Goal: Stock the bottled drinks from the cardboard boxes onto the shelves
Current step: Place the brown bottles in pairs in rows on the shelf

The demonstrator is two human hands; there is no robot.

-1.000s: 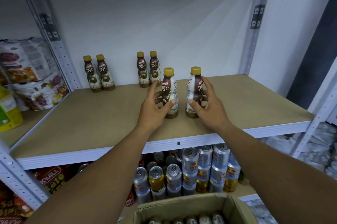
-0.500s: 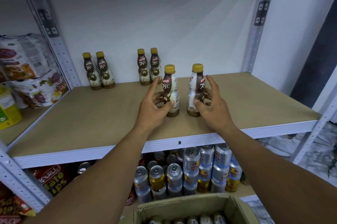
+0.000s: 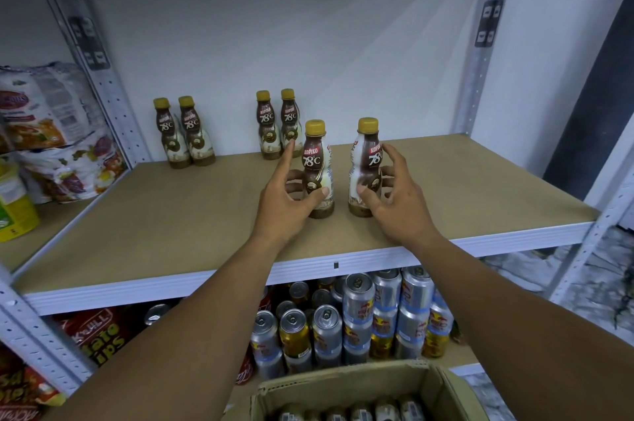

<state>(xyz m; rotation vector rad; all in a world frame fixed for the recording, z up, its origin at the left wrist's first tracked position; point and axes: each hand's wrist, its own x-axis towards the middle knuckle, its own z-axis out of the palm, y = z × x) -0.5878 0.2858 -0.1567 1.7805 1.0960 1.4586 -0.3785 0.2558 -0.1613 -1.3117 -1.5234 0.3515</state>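
Head view: two bottles stand upright and slightly apart near the front of the shelf (image 3: 171, 214). The left hand (image 3: 284, 201) curls loosely round the left bottle (image 3: 317, 160), and the right hand (image 3: 394, 201) cups the right bottle (image 3: 363, 160); both index fingers are lifted. Placing looks nearly finished; next comes a clean release without tipping either bottle, then a reach down to the cardboard box (image 3: 343, 377).

White wall (image 3: 308, 26) behind; grey perforated steel uprights (image 3: 487, 43); tan board shelf (image 3: 171, 214); mottled grey floor (image 3: 600, 276) right.

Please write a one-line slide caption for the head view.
Left hand holds left bottle, right hand holds right bottle, upright on shelf.
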